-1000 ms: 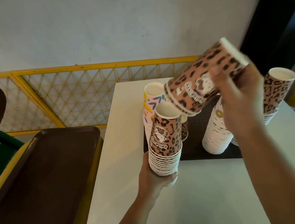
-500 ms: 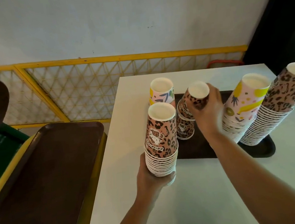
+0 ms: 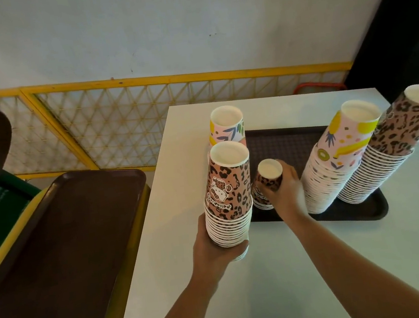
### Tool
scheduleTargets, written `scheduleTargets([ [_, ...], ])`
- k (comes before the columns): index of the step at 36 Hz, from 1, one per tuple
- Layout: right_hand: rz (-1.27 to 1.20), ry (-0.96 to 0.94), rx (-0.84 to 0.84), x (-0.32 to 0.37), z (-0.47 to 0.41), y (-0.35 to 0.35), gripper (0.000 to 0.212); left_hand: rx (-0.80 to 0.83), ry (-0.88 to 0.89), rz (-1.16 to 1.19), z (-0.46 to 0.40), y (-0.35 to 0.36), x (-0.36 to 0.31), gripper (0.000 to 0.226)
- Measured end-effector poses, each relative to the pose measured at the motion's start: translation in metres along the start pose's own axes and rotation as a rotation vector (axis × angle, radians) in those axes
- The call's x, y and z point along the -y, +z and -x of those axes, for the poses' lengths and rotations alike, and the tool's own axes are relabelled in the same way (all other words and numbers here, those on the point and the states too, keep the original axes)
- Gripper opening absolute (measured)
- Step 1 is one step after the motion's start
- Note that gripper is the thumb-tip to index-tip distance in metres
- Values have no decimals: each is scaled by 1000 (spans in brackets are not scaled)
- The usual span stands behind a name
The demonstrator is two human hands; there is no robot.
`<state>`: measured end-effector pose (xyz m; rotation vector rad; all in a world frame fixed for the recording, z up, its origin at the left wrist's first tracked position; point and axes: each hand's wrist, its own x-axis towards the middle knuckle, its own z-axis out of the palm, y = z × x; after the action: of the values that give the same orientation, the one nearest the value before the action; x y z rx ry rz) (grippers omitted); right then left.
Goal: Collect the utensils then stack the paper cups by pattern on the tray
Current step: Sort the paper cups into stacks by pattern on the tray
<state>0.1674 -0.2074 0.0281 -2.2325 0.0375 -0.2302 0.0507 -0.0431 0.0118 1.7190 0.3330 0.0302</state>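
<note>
Left hand (image 3: 215,248): I grip the base of my leopard stack (image 3: 227,196), upright above the table (image 3: 283,276).
Right hand (image 3: 287,189): fingers curl around the short leopard stack (image 3: 268,183), upright on the tray (image 3: 362,212).
Relation: short stack just right of mine, seemingly apart.
Far: fruit stack (image 3: 335,161).

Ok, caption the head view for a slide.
Left hand holds a leopard cup stack; right hand grips a short leopard stack on the tray.

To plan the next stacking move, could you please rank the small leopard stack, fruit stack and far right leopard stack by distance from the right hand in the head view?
1. Small leopard stack, gripped by the right hand.
2. Fruit stack, just right of it.
3. Far right leopard stack, at the tray's right end.
</note>
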Motion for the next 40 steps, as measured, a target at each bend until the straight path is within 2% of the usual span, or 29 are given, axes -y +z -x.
scheduleTargets([
  [3, -58, -17, -78, 16, 5, -11, 77, 4, 2, -29, 0, 3, -3, 87],
  [5, -182, -122, -172, 36, 12, -22, 65, 3, -10, -29, 0, 5, -4, 89],
  [7, -320, -234, -178, 58, 22, -35, 54, -7, -10, -33, 1, 7, -5, 90],
  [9, -366, -300, -70, 76, 30, -46, 51, -17, -4, -39, 2, 9, -7, 89],
  [12, -313, -286, 148, 92, 40, -55, 68, -13, -7, -43, 4, 13, -9, 88],
  [14, -294, -265, 206, 97, 45, -58, 77, -2, -10, -45, 5, 14, -10, 91],
  [16, -303, -256, 218, 100, 48, -60, 74, 3, -11, -46, 6, 15, -10, 93],
  [21, -314, -278, 139, 103, 47, -63, 66, 15, 0, -60, 8, 16, -10, 92],
  [27, -365, -290, 72, 106, 45, -69, 68, 18, 20, -69, 9, 16, -10, 91],
  [31, -422, -284, 18, 109, 40, -75, 55, 11, 8, -64, 9, 15, -8, 90],
  [40, -701, -253, -271, 118, 12, -106, 50, -6, -28, -32, 5, 13, -5, 84],
])
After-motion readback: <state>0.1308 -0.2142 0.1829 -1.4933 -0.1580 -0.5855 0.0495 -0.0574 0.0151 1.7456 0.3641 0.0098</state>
